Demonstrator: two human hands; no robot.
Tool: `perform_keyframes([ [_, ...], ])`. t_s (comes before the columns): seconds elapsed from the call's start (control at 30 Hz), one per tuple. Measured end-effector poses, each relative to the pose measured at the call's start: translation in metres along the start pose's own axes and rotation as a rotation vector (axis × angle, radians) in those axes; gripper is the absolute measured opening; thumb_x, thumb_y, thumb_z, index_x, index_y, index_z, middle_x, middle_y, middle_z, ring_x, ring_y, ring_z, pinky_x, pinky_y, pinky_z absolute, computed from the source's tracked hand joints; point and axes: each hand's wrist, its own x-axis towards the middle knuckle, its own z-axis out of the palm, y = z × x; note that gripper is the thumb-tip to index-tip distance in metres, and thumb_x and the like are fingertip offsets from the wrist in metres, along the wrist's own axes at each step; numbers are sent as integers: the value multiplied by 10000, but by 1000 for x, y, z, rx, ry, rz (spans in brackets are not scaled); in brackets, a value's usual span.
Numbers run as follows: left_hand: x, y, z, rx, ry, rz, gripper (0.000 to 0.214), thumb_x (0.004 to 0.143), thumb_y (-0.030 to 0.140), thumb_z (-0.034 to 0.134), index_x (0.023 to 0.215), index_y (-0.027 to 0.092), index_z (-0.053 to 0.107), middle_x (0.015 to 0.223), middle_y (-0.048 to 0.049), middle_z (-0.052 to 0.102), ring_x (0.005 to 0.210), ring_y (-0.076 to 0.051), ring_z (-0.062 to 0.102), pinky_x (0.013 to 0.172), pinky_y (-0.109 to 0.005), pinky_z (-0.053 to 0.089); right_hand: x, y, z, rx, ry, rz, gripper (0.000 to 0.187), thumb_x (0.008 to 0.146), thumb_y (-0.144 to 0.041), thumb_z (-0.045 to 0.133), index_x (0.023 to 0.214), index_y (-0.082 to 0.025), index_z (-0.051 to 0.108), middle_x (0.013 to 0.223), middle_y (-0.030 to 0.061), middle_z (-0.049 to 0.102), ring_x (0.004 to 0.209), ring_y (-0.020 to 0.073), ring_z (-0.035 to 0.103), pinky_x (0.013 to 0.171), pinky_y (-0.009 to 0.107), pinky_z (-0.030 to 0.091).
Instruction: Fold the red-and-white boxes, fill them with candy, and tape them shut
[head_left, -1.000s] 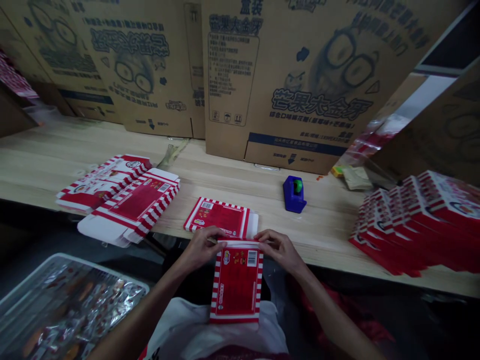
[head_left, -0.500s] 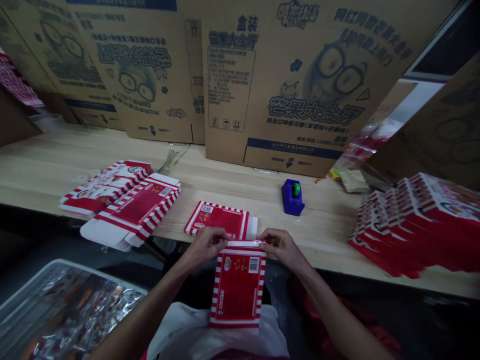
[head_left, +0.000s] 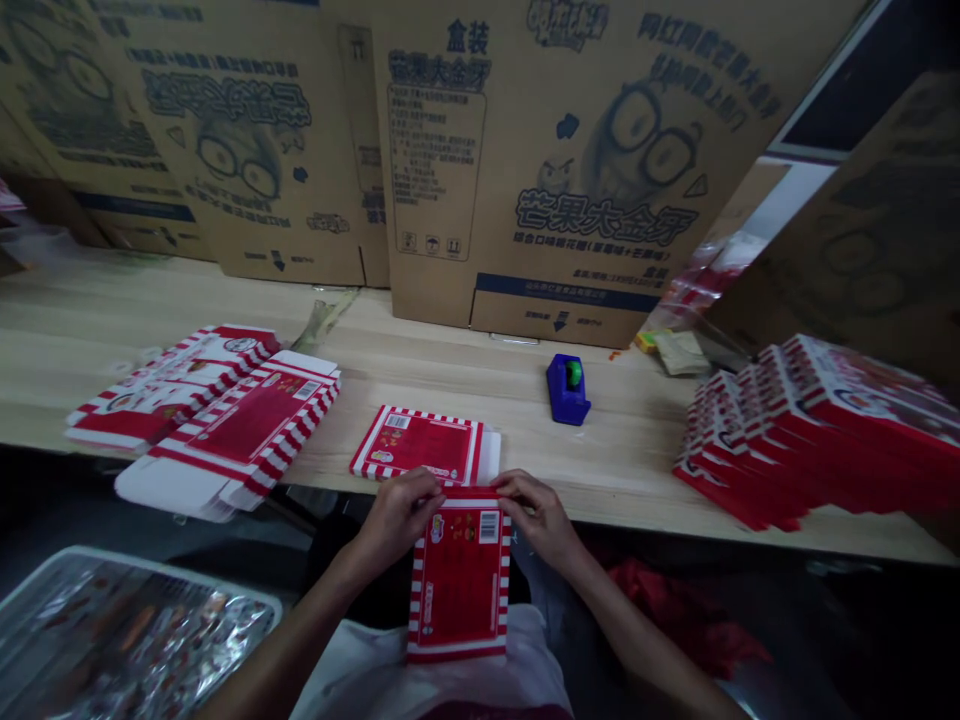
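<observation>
A red and white striped carton [head_left: 459, 578] stands on end over my lap, its printed back face toward me. My left hand [head_left: 401, 508] pinches its top left corner and my right hand [head_left: 536, 512] pinches its top right corner, fingers curled over the top flap. Just beyond it, a flat carton [head_left: 420, 445] of the same kind lies near the front edge of the wooden table [head_left: 480, 375].
Flat cartons are piled at the left [head_left: 214, 415]. A row of filled cartons [head_left: 810, 430] leans at the right. A blue tape dispenser [head_left: 567, 388] sits mid-table. Large printed cardboard boxes [head_left: 525, 160] line the back. A tray of foil packets [head_left: 127, 630] sits at lower left.
The white top flap, which showed raised half a second ago, now lies down under my fingers. The view has shifted slightly to the right; my hands stay at the carton's top corners.
</observation>
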Motion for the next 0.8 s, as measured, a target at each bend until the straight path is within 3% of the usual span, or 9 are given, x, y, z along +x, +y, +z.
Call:
perform_keyframes([
  [0.1, -1, -4, 3, -45, 74, -33, 153, 837, 243, 561, 727, 180, 647, 752, -42, 625, 708, -162, 581, 665, -261, 449, 11, 9, -16, 16, 42, 10, 186, 817, -371, 645, 922, -219, 655, 1105, 84, 623, 981, 201, 610, 802, 321, 508],
  [0.13, -1, -6, 4, -79, 93, -43, 147, 832, 256, 575, 734, 180, 654, 737, -35, 608, 698, -160, 575, 652, -258, 446, 19, 14, -29, -6, 149, 16, 230, 793, -391, 659, 944, -218, 650, 1103, 84, 622, 975, 201, 609, 790, 316, 509],
  [0.27, -3, -14, 9, -321, 152, -89, 138, 815, 298, 622, 826, 194, 711, 731, -14, 551, 697, -151, 564, 635, -248, 452, 62, 43, -99, -219, 869, 122, 346, 737, -483, 609, 905, -181, 628, 921, 75, 643, 801, 186, 590, 695, 305, 486],
  [0.3, -3, -15, 11, -380, 160, -98, 137, 813, 301, 630, 835, 199, 718, 745, -14, 554, 711, -150, 567, 647, -247, 458, 73, 51, -115, -240, 937, 146, 377, 713, -495, 604, 892, -165, 630, 907, 85, 646, 773, 188, 581, 678, 307, 479],
  [0.37, -5, -16, 16, -461, 177, -109, 124, 792, 306, 663, 818, 199, 719, 769, -18, 573, 741, -154, 576, 674, -251, 470, 92, 66, -139, -246, 965, 191, 379, 657, -508, 611, 769, -148, 642, 767, 74, 650, 684, 188, 566, 617, 300, 460],
  [0.47, -7, -16, 21, -521, 198, -152, 145, 747, 324, 714, 805, 192, 702, 846, -42, 634, 833, -189, 610, 750, -282, 493, 110, 83, -152, -216, 928, 246, 338, 595, -498, 635, 560, -162, 615, 515, 19, 578, 541, 171, 524, 520, 277, 414],
  [0.6, -9, -14, 25, -502, 218, -207, 186, 757, 357, 698, 852, 198, 692, 924, -65, 685, 904, -226, 639, 827, -330, 503, 121, 95, -147, -163, 970, 269, 284, 550, -450, 662, 505, -174, 612, 451, 2, 559, 493, 166, 515, 496, 280, 405],
  [0.8, -11, -11, 29, -390, 242, -122, 163, 795, 352, 654, 872, 221, 714, 907, -57, 699, 888, -222, 642, 804, -330, 519, 123, 105, -137, -106, 1056, 193, 312, 594, -470, 630, 574, -159, 636, 528, 20, 585, 544, 179, 537, 524, 303, 445],
])
